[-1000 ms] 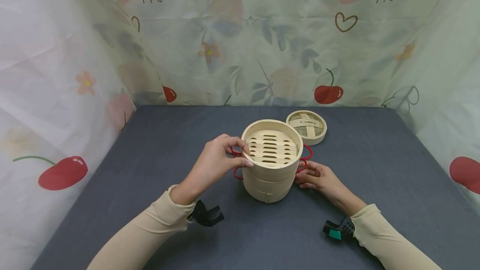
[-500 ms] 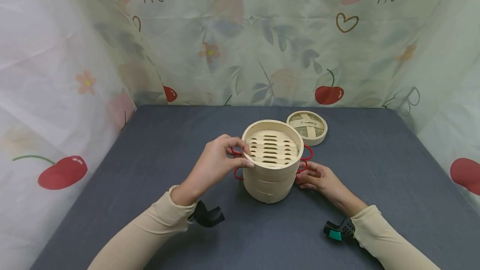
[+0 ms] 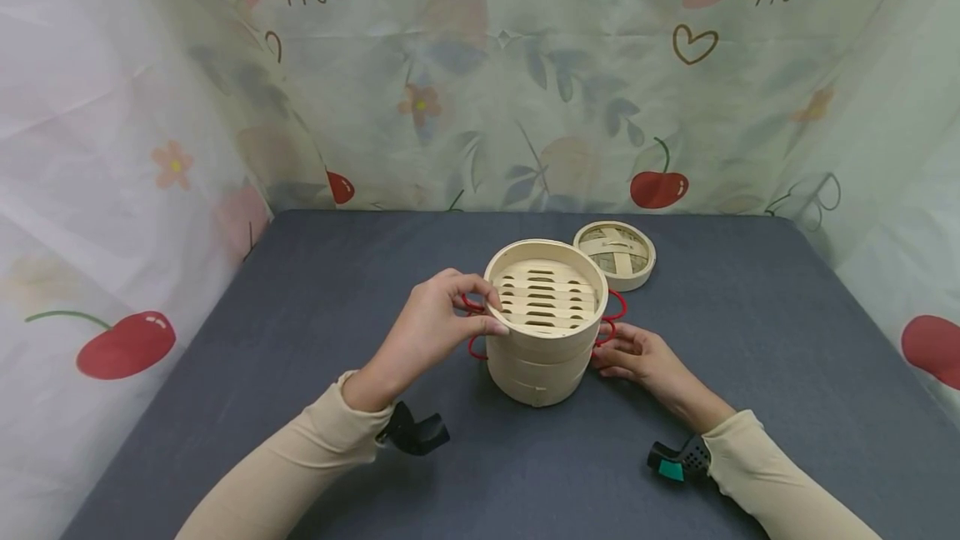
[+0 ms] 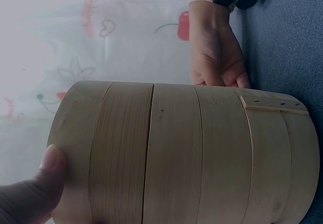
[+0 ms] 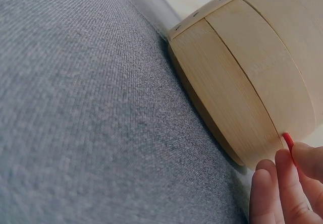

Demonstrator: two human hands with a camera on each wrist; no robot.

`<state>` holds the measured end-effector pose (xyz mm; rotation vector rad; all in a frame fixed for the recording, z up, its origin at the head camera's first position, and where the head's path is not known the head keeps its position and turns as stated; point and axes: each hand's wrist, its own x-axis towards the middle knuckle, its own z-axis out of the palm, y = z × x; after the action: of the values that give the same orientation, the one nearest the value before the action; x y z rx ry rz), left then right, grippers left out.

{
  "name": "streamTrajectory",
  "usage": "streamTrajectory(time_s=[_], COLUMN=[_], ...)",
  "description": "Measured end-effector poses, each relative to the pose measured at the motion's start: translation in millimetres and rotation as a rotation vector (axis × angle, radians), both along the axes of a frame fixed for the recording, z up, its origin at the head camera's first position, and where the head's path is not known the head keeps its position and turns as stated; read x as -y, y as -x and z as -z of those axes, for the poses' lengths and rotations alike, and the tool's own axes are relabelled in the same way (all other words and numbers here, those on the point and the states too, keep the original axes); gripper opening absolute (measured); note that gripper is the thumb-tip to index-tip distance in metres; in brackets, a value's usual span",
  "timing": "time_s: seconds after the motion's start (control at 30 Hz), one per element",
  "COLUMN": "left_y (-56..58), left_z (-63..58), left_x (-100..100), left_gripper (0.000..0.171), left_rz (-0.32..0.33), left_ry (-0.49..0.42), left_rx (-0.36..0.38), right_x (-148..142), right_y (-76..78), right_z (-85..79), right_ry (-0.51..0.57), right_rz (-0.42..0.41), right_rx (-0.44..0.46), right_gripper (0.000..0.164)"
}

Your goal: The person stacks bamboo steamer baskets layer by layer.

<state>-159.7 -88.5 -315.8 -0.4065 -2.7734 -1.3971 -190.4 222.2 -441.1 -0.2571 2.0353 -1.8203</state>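
A stack of round bamboo steamer baskets (image 3: 538, 369) stands upright on the table, its slatted inner floor (image 3: 540, 297) showing from above. My left hand (image 3: 435, 319) pinches the top rim at the left, thumb outside and fingers over the edge. In the left wrist view, the left thumb (image 4: 49, 169) lies on the basket wall. At the stack's right side, my right hand (image 3: 637, 357) pinches a red cord loop (image 5: 287, 141) on a lower basket between thumb and fingers. Other red loops (image 3: 477, 348) hang on the left side, one partly hidden by the left hand.
Behind the stack to the right lies the round bamboo lid (image 3: 630, 280), with crossed strips on top. The dark blue-grey cloth (image 3: 360, 273) covers the table. A printed curtain (image 3: 502, 82) rises behind it and along both sides.
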Motion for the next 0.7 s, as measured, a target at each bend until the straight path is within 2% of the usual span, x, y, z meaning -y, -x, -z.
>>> streamTrajectory(time_s=[0.33,0.7], left_y=[0.5,0.4], left_z=[-0.1,-2.1], left_x=[0.7,0.6], left_gripper=[0.022,0.023], left_rz=[-0.001,0.007], left_ry=[0.020,0.028], left_rx=[-0.012,0.007], right_x=[0.0,-0.9], right_y=[0.5,1.6], right_z=[0.2,1.8], right_ry=[-0.011,-0.010], right_rz=[0.000,0.001], right_rx=[-0.003,-0.001], right_gripper=[0.056,0.054])
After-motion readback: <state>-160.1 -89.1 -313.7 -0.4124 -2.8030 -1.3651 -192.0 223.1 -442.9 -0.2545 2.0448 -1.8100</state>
